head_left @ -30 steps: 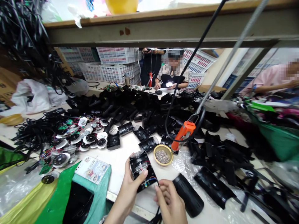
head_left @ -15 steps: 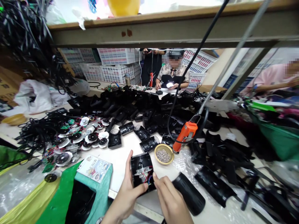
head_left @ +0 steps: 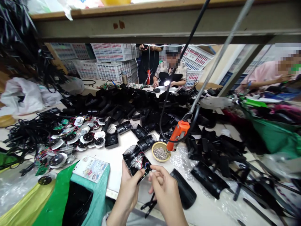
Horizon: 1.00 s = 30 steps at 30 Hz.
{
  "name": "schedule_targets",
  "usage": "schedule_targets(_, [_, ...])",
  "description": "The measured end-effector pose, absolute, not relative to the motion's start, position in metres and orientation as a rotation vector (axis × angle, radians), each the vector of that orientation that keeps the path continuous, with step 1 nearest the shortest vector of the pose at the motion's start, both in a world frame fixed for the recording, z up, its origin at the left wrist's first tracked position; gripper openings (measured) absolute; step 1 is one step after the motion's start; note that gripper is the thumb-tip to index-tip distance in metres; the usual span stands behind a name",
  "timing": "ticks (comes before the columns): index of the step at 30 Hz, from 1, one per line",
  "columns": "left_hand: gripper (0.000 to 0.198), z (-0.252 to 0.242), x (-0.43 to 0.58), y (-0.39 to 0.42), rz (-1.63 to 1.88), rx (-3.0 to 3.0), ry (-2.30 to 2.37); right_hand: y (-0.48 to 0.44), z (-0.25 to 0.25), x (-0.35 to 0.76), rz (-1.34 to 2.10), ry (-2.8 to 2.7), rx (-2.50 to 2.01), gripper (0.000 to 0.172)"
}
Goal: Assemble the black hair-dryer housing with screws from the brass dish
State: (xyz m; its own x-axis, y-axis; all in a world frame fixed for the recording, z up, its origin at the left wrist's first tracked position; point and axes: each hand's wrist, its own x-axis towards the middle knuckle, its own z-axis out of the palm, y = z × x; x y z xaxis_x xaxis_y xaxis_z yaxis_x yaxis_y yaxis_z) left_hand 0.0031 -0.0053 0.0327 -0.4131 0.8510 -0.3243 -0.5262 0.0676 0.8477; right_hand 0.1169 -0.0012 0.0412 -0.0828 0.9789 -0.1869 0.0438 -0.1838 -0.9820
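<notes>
Housing [head_left: 136, 160]: black plastic shell, open face up, red and blue wires exposed; held above table [head_left: 117, 163] edge. Likely light, rigid; wires fragile, so grip outer walls. Left hand [head_left: 130, 188] clasps its near end; right hand [head_left: 164, 188] pinches wires at its 4 o'clock corner. Count: 1 housing in hand, 1 screw bowl [head_left: 161, 151] at 1 o'clock, 1 orange driver [head_left: 177, 133], 1 black cylinder [head_left: 184, 187] at 3 o'clock.

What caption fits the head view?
Left hand holds an open black housing while right hand works its wires, beside a screw bowl.
</notes>
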Motion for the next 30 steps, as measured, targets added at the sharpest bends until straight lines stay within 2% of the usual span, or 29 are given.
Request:
schedule_targets(2, [0.083,0.030,0.004,-0.006,1.638,0.436,1.285,0.005,0.048,0.119,1.534,-1.086,-1.307,0.038])
schedule_targets(6, [0.107,0.028,0.007,-0.011,1.685,0.678,1.500,0.017,0.052,0.128,1.669,-0.994,-1.248,0.035])
schedule_targets(13, [0.111,0.042,0.020,-0.016,1.759,0.743,1.681,0.019,0.041,0.130,1.767,-0.977,-1.159,0.047])
schedule_targets(18, [0.109,0.038,0.014,-0.014,1.708,0.814,1.671,0.016,0.028,0.128,1.693,-1.145,-1.128,0.045])
schedule_targets(22, [0.112,0.030,-0.001,-0.009,1.642,0.682,1.414,0.013,0.027,0.134,1.445,-1.489,-1.089,0.030])
schedule_targets(26, [0.114,0.025,-0.011,-0.007,1.514,0.475,1.210,0.012,0.034,0.148,1.103,-2.019,-1.193,0.036])
schedule_targets(30, [0.102,0.020,-0.012,-0.007,1.467,0.433,1.212,0.008,0.022,0.170,1.213,-2.035,-1.189,0.038])
